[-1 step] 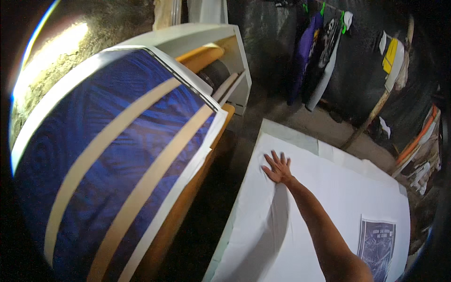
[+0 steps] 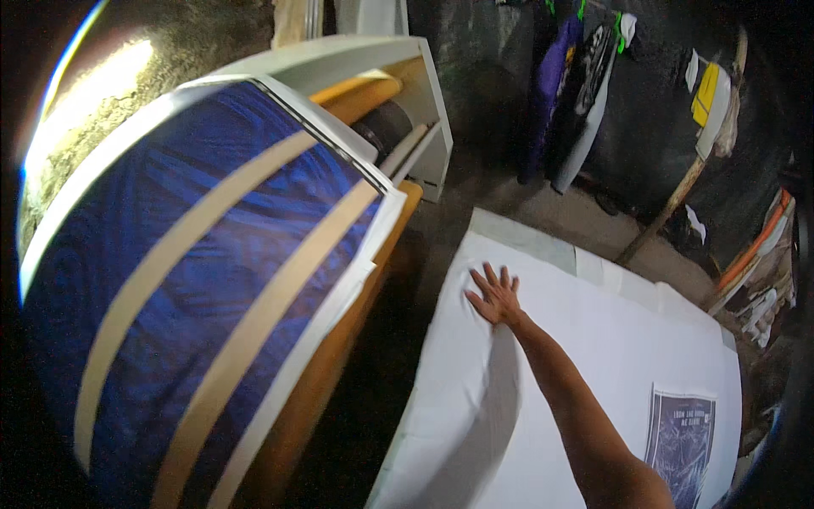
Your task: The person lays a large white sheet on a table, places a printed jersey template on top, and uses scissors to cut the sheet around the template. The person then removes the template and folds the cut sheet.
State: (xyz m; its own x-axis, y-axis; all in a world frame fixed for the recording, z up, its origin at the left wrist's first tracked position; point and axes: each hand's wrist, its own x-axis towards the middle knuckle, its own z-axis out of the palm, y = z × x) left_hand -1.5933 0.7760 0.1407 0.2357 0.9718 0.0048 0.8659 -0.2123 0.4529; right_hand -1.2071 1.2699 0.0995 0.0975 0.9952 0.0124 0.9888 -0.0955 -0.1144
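Note:
My right hand (image 2: 496,294) lies palm down with its fingers spread on a large white sheet (image 2: 585,327) that covers a table. It rests near the sheet's far left corner, and nothing is held in it. My right forearm reaches in from the lower edge and casts a shadow on the white surface. A small dark printed panel (image 2: 682,433) lies on the sheet at the lower right. My left hand is outside the picture.
On the left stands a large machine with a roll (image 2: 360,95), blue patterned fabric (image 2: 195,195) and tan bands (image 2: 263,318) across it. A dark gap separates it from the table. Clothes (image 2: 555,93) hang at the back, near a leaning wooden pole (image 2: 670,212).
The view has shifted very slightly. My right hand stays flat on the white sheet in nearly the same spot.

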